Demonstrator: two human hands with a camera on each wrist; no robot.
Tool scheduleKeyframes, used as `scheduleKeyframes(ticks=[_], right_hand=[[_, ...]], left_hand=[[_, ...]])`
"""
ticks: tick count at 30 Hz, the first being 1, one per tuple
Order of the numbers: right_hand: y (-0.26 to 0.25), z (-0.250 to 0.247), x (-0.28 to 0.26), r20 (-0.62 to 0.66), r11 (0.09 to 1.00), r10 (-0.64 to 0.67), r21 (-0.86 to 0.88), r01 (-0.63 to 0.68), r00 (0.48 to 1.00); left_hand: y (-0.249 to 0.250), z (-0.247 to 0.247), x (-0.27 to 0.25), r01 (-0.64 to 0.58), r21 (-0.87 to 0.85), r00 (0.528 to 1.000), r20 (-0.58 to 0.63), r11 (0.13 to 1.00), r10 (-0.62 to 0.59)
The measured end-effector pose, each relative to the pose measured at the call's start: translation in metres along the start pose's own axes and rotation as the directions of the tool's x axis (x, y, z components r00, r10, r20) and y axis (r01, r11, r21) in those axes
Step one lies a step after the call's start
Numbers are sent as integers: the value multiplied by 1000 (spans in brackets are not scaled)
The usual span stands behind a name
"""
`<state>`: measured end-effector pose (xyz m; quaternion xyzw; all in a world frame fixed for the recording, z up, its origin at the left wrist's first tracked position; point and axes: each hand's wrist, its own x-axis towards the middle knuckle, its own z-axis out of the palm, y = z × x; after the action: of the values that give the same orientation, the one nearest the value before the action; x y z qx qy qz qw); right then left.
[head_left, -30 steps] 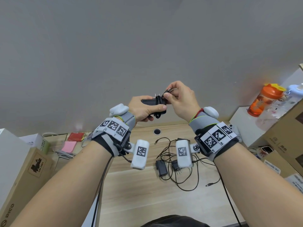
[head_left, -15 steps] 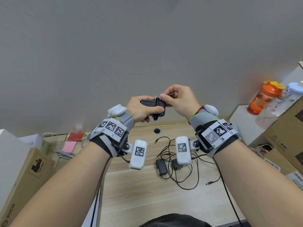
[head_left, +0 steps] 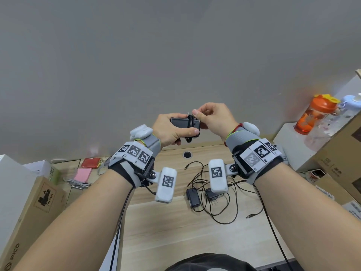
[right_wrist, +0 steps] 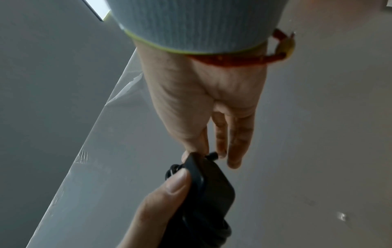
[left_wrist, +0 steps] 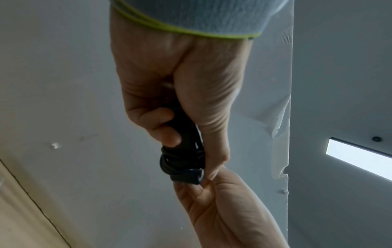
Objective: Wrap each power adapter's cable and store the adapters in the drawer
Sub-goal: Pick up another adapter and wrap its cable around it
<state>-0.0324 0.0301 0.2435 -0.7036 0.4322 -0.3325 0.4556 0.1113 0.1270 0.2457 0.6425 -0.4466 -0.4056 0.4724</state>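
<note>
Left hand [head_left: 172, 130]: we grip the black rectangular plastic power adapter [head_left: 180, 123], long axis level, crosswise.
Right hand [head_left: 213, 120]: nearer the thin black cable [head_left: 191, 124] coils, pinching its plug tip.
Counter [head_left: 175, 231]: two unwrapped adapters [head_left: 203, 195] remain.

Both bare forearms wear grey wristbands [head_left: 241, 134] edged in lime, black straps with square-coded white tags [head_left: 134, 151], and white pods [head_left: 166, 184]; a red cord [right_wrist: 233, 59] circles the right wrist.

cable [head_left: 191, 124] wound tighter, hands [head_left: 212, 119] lowered slightly
</note>
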Motion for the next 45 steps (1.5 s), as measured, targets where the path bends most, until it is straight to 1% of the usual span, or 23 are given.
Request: scheduleKeyframes(ticks=[3, 6, 8, 10, 12, 16, 20, 24, 29, 31, 33, 35, 37, 39, 42, 44, 45], right_hand=[[3, -1, -1, 55, 998, 36, 55, -39, 998], [4, -3, -6, 101, 992, 59, 102, -69, 993], [6, -4, -13, 142, 986, 82, 130, -101, 986], [9, -6, -20, 154, 983, 82, 151, -105, 985], [14, -11, -27, 141, 978, 100, 169, -123, 985], [30, -25, -44, 130, 941, 220, 232, -245, 967], [52, -31, -61, 62, 930, 300, 203, -306, 952], [74, -33, -71, 22, 903, 392, 180, -390, 920], [88, -40, -82, -37, 883, 439, 202, -424, 898], [91, -43, -85, -83, 888, 433, 212, -408, 898], [94, -45, -89, -101, 888, 424, 239, -392, 900], [97, -46, -92, -79, 879, 428, 266, -395, 900], [104, -49, -96, -48, 863, 444, 292, -412, 895], [109, -52, -101, 11, 849, 454, 300, -436, 891], [121, -64, -113, 139, 847, 413, 304, -436, 900], [127, -68, -121, 169, 846, 392, 320, -426, 904], [132, -75, -125, 163, 836, 401, 337, -433, 901]], left_hand=[[-1, 1, 2, 5, -3, 1000, -9, 1000, -5], [-1, 3, 3, 13, -37, 999, -42, 999, -14], [-2, 5, 3, 17, -62, 999, -32, 998, -19], [-5, 11, 3, 17, -87, 1000, -7, 996, -18], [-10, 20, 3, 27, -99, 999, 35, 995, -24], [-28, 39, 5, 63, -138, 987, 157, 988, -41], [-43, 59, 5, 83, -107, 961, 273, 991, -51], [-54, 77, 2, 111, -100, 936, 346, 989, -70], [-66, 94, -3, 125, -120, 937, 341, 985, -77], [-67, 99, -3, 130, -135, 937, 340, 982, -77], [-69, 104, -3, 143, -150, 941, 326, 978, -87], [-72, 110, -4, 170, -146, 944, 309, 975, -118], [-77, 118, -5, 208, -150, 936, 318, 967, -152], [-81, 123, -6, 226, -140, 927, 334, 964, -168], [-82, 141, -11, 223, -96, 920, 351, 970, -177], [-83, 151, -16, 202, -60, 922, 350, 978, -169], [-82, 160, -18, 193, -44, 919, 359, 980, -165]])
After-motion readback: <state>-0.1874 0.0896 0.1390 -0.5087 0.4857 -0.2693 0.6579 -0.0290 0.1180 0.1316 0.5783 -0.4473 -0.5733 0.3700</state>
